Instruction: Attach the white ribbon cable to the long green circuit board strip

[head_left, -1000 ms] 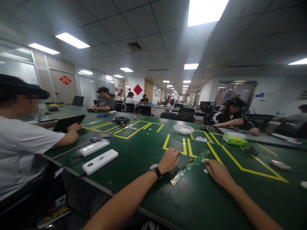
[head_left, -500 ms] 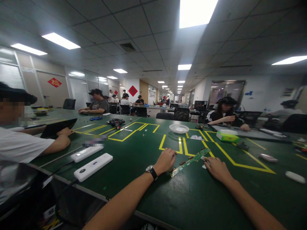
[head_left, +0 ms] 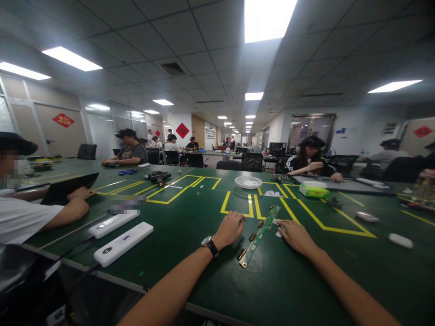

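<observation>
A long narrow green circuit board (head_left: 260,234) lies flat on the green table (head_left: 292,280) between my hands. My left hand (head_left: 229,228), with a black watch on its wrist, rests on the table just left of the board, fingers curled loosely and holding nothing. My right hand (head_left: 295,234) lies palm down just right of the board, its fingertips at the board's upper edge, beside a small white scrap (head_left: 278,233). Neither hand grips the board.
A clear round dish (head_left: 248,182) and a green-white box (head_left: 314,190) sit beyond yellow floor-tape lines. Two white power banks (head_left: 123,237) lie at left near a seated person's arm (head_left: 64,213). Small white items (head_left: 400,240) lie at right. Other people sit around the tables.
The circuit board has turned from a slanted lie to nearly lengthwise away from me. Both hands stayed beside it. The camera view has swung to the right.
</observation>
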The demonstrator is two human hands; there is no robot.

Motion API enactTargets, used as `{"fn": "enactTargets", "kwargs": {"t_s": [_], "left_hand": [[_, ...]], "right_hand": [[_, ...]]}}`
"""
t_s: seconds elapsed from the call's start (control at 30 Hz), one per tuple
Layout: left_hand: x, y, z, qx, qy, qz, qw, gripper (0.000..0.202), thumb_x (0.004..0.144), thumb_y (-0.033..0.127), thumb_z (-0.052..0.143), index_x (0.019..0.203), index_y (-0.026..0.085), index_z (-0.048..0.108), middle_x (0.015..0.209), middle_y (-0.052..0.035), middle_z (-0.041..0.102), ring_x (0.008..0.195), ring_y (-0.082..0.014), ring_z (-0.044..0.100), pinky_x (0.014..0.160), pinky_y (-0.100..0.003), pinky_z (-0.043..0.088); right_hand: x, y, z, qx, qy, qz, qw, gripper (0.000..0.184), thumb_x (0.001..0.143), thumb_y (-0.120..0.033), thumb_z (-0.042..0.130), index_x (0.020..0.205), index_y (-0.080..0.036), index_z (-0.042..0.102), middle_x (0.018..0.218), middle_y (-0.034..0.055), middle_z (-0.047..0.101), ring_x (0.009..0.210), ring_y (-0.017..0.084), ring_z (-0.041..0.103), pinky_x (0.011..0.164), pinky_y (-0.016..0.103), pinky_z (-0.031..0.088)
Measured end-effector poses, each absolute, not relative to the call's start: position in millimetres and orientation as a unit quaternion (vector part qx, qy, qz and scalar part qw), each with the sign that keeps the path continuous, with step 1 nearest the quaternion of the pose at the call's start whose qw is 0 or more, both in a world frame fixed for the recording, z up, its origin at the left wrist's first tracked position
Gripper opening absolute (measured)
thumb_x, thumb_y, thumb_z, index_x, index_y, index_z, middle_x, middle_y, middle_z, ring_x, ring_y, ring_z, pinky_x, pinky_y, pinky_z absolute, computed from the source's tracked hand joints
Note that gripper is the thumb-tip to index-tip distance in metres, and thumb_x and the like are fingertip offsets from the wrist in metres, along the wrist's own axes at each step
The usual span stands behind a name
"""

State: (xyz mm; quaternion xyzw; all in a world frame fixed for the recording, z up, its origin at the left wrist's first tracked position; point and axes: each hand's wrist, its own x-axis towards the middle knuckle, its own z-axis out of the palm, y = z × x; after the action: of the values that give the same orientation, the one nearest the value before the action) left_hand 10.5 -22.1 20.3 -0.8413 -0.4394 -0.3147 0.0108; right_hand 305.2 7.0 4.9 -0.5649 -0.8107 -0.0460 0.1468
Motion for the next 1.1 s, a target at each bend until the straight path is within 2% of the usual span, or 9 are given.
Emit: {"fn": "enactTargets", "kwargs": {"t_s": [0.13,0.33,0.47,0.57,0.73,0.87,1.1], "left_hand": [[13,-22,18,-0.845,-0.433,-0.315,0.008,0.020,0.091,0.020,0.043,0.103,0.018,0.059,0.100,-0.0063,0.060,0.098,-0.0196,0.052,0.091,-0.034,0.040],[12,-22,19,-0.841,-0.433,-0.324,0.007,0.020,0.092,0.019,0.042,0.101,0.017,0.060,0.101,-0.0064,0.061,0.097,-0.0192,0.052,0.092,-0.034,0.040],[12,-23,21,-0.849,-0.427,-0.312,-0.006,0.020,0.093,0.022,0.042,0.103,0.017,0.059,0.104,-0.0067,0.061,0.100,-0.0197,0.052,0.092,-0.034,0.040],[11,-24,20,-0.866,-0.406,-0.291,-0.015,0.024,0.094,0.026,0.043,0.112,0.019,0.057,0.113,-0.0064,0.060,0.106,-0.0202,0.050,0.093,-0.035,0.040],[11,-27,16,-0.909,-0.364,-0.201,-0.028,0.029,0.096,0.029,0.039,0.117,0.027,0.058,0.125,-0.0044,0.056,0.110,-0.0211,0.047,0.088,-0.036,0.041],[12,-28,18,-0.920,-0.340,-0.192,-0.034,0.033,0.097,0.025,0.035,0.115,0.025,0.062,0.117,-0.0064,0.059,0.104,-0.0199,0.049,0.090,-0.035,0.041],[15,-29,17,-0.926,-0.322,-0.190,-0.056,0.031,0.096,0.026,0.039,0.116,0.024,0.062,0.107,-0.0061,0.057,0.099,-0.0183,0.050,0.089,-0.031,0.041]], "right_hand": [[307,4,3,-0.586,-0.795,-0.051,0.149,0.036,0.089,-0.030,0.042,0.115,-0.017,0.064,0.124,0.0141,0.060,0.118,0.029,0.052,0.100,0.043,0.038],[282,-8,6,-0.444,-0.879,0.024,0.172,0.038,0.091,-0.033,0.042,0.120,-0.019,0.062,0.127,0.0095,0.059,0.120,0.024,0.050,0.104,0.037,0.035],[289,-6,10,-0.498,-0.852,0.009,0.163,0.035,0.089,-0.033,0.045,0.116,-0.020,0.064,0.125,0.0096,0.061,0.117,0.026,0.052,0.100,0.040,0.037],[299,-6,14,-0.551,-0.820,-0.018,0.155,0.034,0.089,-0.034,0.044,0.112,-0.019,0.065,0.121,0.0110,0.062,0.114,0.028,0.054,0.096,0.041,0.039],[293,-13,19,-0.552,-0.817,-0.020,0.163,0.029,0.088,-0.032,0.046,0.099,-0.017,0.068,0.106,0.0124,0.066,0.104,0.026,0.058,0.092,0.035,0.041],[276,-21,21,-0.507,-0.841,0.007,0.188,0.026,0.088,-0.030,0.047,0.095,-0.017,0.068,0.101,0.0110,0.066,0.099,0.023,0.058,0.088,0.031,0.041],[267,-24,13,-0.481,-0.848,0.014,0.222,0.019,0.083,-0.025,0.053,0.093,-0.017,0.067,0.096,0.0088,0.065,0.095,0.022,0.057,0.084,0.030,0.041]]}}
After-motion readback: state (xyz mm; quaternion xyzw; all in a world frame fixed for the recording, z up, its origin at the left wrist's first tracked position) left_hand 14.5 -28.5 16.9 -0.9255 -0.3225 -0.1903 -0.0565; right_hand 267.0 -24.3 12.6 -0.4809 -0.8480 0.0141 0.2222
